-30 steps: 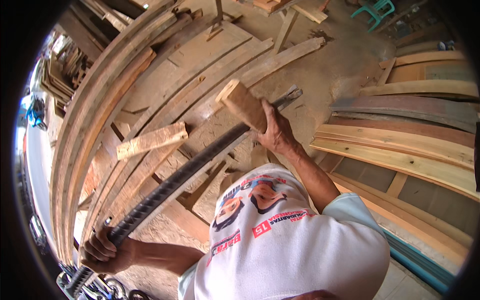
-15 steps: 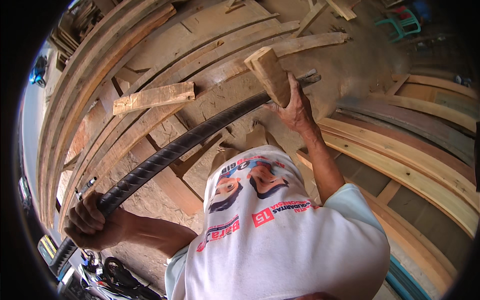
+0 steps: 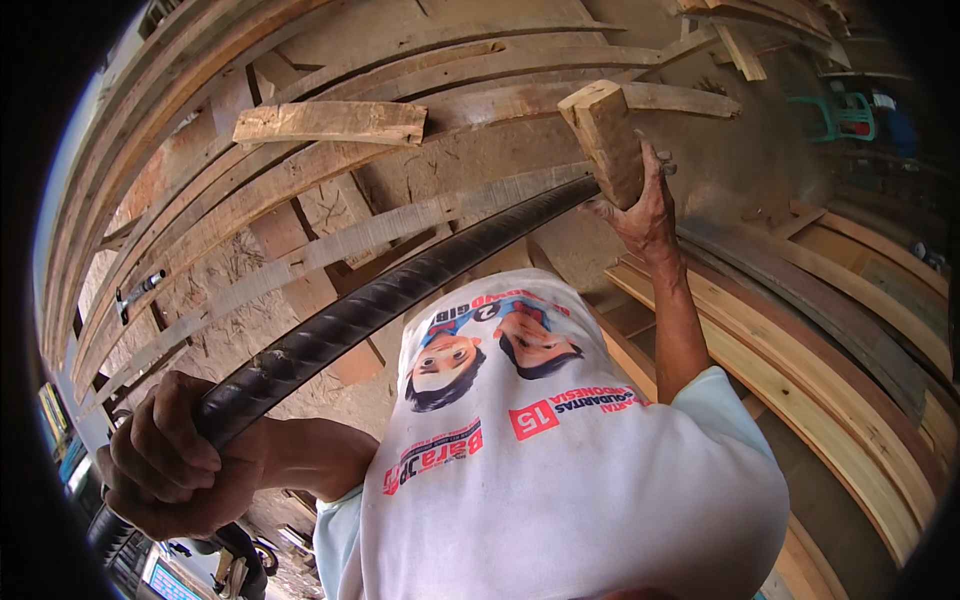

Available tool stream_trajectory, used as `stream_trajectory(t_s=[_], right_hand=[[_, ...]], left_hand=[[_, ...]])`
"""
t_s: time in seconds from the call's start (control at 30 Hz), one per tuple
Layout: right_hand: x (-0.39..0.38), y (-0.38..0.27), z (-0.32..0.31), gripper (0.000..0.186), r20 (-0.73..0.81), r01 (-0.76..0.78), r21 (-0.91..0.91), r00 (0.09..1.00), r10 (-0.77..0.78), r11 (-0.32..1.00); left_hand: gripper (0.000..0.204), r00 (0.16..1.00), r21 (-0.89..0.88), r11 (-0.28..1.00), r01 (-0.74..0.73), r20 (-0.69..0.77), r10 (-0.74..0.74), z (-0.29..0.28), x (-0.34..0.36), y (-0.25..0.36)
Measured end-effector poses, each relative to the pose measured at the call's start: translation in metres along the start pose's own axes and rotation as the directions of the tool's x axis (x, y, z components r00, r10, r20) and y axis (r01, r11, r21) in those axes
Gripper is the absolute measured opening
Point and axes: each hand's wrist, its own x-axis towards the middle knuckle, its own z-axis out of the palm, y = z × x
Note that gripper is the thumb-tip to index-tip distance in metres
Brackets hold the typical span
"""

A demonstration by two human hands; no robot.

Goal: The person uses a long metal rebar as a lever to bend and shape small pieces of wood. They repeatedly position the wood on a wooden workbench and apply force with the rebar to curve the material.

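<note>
My left hand [image 3: 165,455] is wrapped round a long dark bar with slanting ridges, like thick rebar [image 3: 350,310]. The bar slopes up to the right across the front of my body, and its lower end sticks out below my left fist. At the upper end my right hand [image 3: 645,215] is closed around a rough wooden block [image 3: 608,140], held upright. The bar passes behind this block, and a small bit of its tip shows beyond my fingers. I cannot tell how firmly the right hand also grips the bar.
Long planks [image 3: 400,120] lie across the ground ahead, with a short wood offcut [image 3: 330,122] on them. A hammer-like tool [image 3: 140,290] rests at the left. Stacked timber [image 3: 790,370] lies to the right, and a green plastic chair [image 3: 835,117] stands at the far right.
The bar has come up closer to the view, still in my left hand. My right hand and the wooden block have shifted right in the picture. A grey plank shows beneath the bar.
</note>
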Motion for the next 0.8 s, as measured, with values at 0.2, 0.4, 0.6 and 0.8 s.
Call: stream_trajectory(t_s=[0.2,0.4,0.6,0.8], right_hand=[[0.015,-0.006,0.022,0.12,0.074,0.062,-0.01,0.995,-0.061,0.998],[0.018,-0.013,0.011,0.125,0.127,0.023,0.04,0.992,-0.028,0.999],[0.03,-0.018,0.03,0.124,0.183,0.146,0.01,0.972,-0.145,0.989],[0.027,-0.034,0.016,0.129,0.201,0.152,0.004,0.968,-0.149,0.988]], left_hand=[[0.033,0.96,-0.036,0.994,-0.107,-0.263,0.094,-0.103,-0.052,0.013],[0.036,0.974,0.034,0.994,-0.103,-0.199,0.107,-0.049,-0.024,0.004],[0.035,0.931,0.026,0.994,-0.107,-0.347,0.11,-0.115,-0.062,0.003],[0.03,0.908,0.082,0.98,-0.18,-0.369,0.198,-0.085,-0.042,-0.006]])
